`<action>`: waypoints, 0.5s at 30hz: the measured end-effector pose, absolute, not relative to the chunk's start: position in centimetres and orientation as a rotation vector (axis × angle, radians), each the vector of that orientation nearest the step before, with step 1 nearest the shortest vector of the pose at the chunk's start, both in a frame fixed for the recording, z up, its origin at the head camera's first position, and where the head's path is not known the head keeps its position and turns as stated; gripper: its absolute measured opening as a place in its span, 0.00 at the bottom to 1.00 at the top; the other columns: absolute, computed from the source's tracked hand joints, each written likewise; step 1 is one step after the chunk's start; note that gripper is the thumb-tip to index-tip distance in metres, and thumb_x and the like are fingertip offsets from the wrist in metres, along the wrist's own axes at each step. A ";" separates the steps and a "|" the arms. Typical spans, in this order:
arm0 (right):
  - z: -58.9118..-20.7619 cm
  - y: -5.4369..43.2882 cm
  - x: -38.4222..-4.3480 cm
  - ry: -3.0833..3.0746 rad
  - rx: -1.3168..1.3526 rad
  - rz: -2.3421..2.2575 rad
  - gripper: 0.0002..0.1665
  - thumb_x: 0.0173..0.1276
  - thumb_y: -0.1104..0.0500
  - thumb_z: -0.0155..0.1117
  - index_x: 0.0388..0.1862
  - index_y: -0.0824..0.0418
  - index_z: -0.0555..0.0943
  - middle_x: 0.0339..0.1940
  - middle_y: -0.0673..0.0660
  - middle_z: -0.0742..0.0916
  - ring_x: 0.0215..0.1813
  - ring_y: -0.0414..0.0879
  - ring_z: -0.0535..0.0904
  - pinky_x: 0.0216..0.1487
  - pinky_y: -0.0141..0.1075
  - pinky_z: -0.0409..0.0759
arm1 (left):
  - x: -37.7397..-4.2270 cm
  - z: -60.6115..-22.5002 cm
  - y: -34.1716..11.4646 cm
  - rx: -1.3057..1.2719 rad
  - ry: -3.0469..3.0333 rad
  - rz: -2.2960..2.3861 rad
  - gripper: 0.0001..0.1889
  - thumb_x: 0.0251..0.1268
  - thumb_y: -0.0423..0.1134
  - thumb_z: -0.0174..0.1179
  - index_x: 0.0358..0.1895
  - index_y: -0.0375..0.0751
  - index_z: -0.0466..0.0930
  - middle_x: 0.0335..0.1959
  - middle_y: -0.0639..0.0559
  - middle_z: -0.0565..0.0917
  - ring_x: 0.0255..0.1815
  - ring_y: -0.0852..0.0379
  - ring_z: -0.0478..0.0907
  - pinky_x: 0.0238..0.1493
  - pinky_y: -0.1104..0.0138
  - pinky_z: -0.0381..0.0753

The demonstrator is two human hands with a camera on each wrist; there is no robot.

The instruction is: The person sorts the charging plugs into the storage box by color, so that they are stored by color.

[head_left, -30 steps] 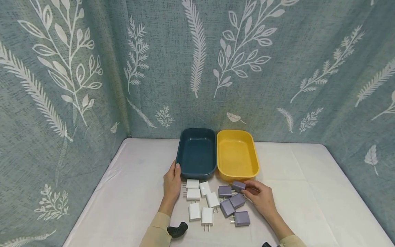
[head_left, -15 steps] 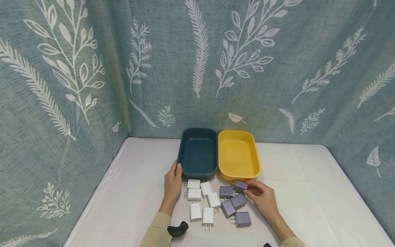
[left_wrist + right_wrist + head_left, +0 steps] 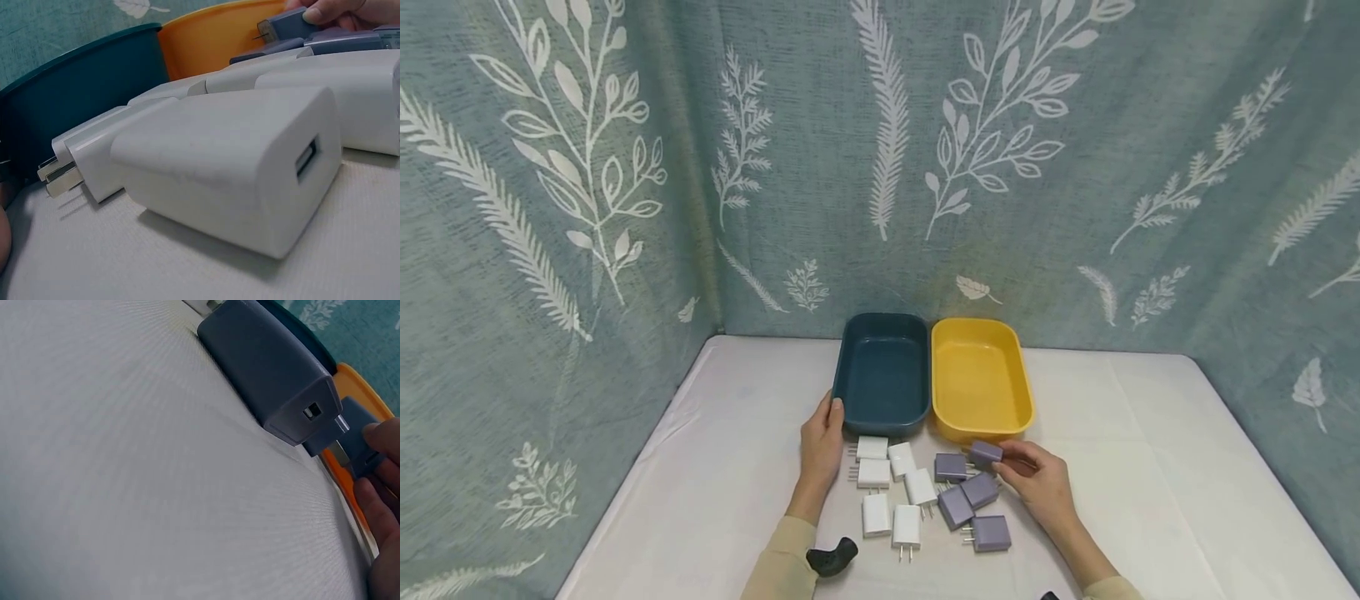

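Observation:
My left hand [image 3: 822, 442] lies at the near left corner of a dark blue tray [image 3: 850, 367], touching its side with the fingers extended; some fingertips are hidden. In front of this tray lie several white USB wall chargers [image 3: 875, 515], one large in the left wrist view [image 3: 219, 162]. My right hand [image 3: 1037, 483] pinches a purple USB wall charger [image 3: 986, 454] between thumb and fingers, just in front of the yellow tray [image 3: 1028, 392]. The same held charger [image 3: 357, 434] appears tilted in the right wrist view. Several more purple chargers [image 3: 991, 533] lie to the left of that hand.
A white cloth [image 3: 1120, 467] covers the table. The two trays stand side by side near the patterned blue-green curtain [image 3: 820, 167] at the back. Black wrist devices [image 3: 832, 557] sit at the sleeves.
The camera view shifts slightly. Both hands stay in place, the left at the blue tray and the right pinching the purple charger.

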State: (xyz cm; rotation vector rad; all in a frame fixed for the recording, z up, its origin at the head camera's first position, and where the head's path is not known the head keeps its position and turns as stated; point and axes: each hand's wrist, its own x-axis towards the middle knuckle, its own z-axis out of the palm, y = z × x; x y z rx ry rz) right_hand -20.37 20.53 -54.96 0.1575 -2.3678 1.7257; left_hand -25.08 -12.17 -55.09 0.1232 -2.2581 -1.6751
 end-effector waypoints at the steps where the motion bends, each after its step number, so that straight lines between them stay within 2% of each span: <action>1: -55.0 20.6 -20.3 -2.369 0.148 1.722 0.19 0.53 0.71 0.74 0.45 0.67 0.84 0.46 0.64 0.87 0.43 0.34 0.85 0.48 0.29 0.86 | -25.1 -55.2 -12.1 0.116 -2.261 -1.674 0.27 0.78 0.51 0.42 0.70 0.37 0.67 0.69 0.42 0.72 0.73 0.47 0.66 0.74 0.54 0.66; 15: -55.0 20.8 -20.3 -2.334 0.173 1.748 0.18 0.53 0.71 0.73 0.45 0.70 0.83 0.46 0.67 0.87 0.42 0.30 0.84 0.46 0.26 0.85 | -24.9 -55.2 -12.1 0.122 -2.288 -1.698 0.31 0.77 0.58 0.39 0.72 0.43 0.64 0.71 0.47 0.70 0.74 0.51 0.64 0.76 0.56 0.64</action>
